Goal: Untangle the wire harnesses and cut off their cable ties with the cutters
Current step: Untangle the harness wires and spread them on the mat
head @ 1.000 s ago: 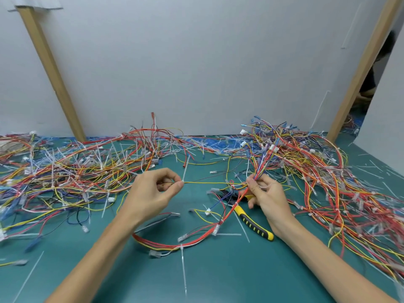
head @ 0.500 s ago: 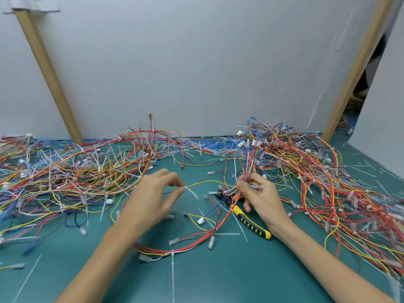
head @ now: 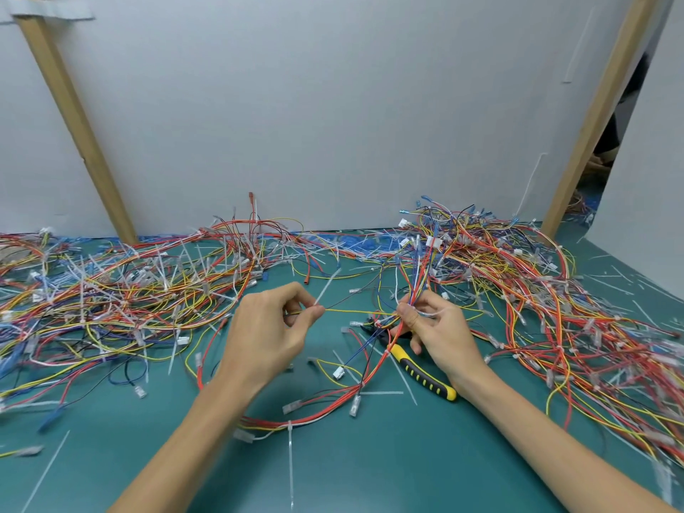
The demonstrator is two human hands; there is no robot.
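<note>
Lying on the green mat [head: 370, 475], yellow-and-black handle in plain sight, head tucked beneath the right hand [head: 440, 335]: the cutters [head: 422, 375], gripped by neither hand. Directly above the cutters' head, right-hand fingers curled around a bundle of wires [head: 420, 286], with blue, red and yellow strands fanning upward out of the grasp. Left of the cutters, the left hand [head: 270, 335] raised off the mat, thumb and forefinger pinching a yellow wire [head: 359, 312] stretched taut across to the held bundle. At that same pinch, or just behind it, a white cable tie [head: 327, 290] slanting up and away; cannot tell whether held. Below and left of the cutters, a looped harness [head: 333, 409] of red and yellow strands flat on the mat, bound by a fastened tie [head: 289, 438] with its tail pointing toward the camera. Far left of the cutters, a sprawling left pile [head: 111, 290] of tangled harnesses. Right of the cutters, a right pile [head: 555, 290], equally knotted. Scattered near the cutters, loose white tie offcuts [head: 405, 381].
</note>
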